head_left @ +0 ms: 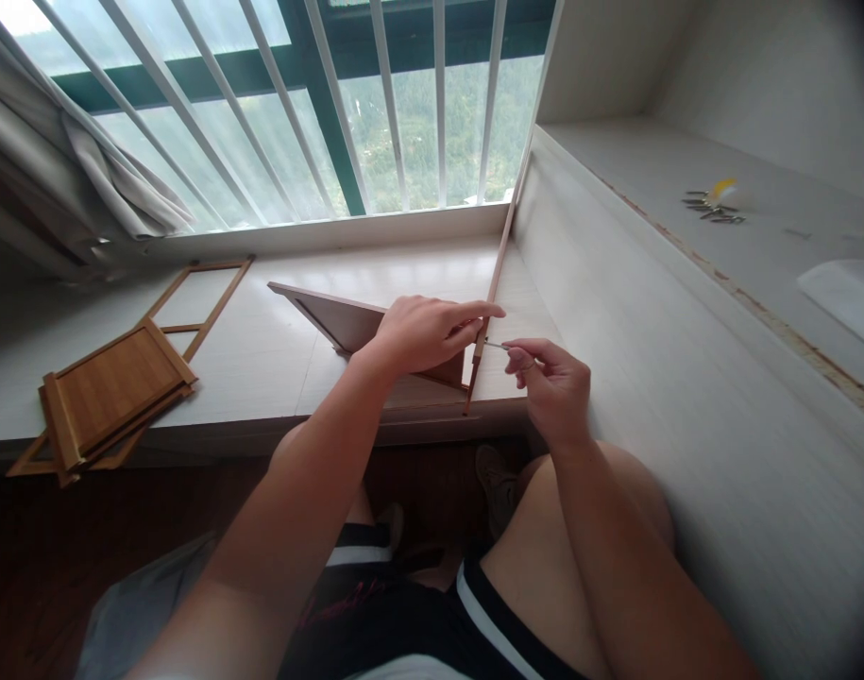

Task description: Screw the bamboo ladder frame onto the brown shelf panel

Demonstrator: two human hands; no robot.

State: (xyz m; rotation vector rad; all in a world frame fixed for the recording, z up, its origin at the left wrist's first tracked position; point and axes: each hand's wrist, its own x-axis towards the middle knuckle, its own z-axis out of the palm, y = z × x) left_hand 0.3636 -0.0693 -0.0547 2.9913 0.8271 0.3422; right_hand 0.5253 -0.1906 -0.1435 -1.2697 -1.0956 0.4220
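Observation:
My left hand (432,331) is closed on the edge of a brown wooden frame (478,351), with the index finger stretched across its top. A brown panel (339,321) stands tilted on the white ledge and meets this frame under my left hand. On the right, my right hand (553,382) pinches a thin metal rod (498,346). The rod's far end touches the side of the frame; whether it sits in a hole is too small to tell.
Further left on the white ledge (262,378), a wooden panel (124,392) lies over open wooden frames (244,274), overhanging the front edge. Several small metal pieces (715,210) lie on the shelf (601,151) at right. A barred window and a grey curtain (112,170) are behind.

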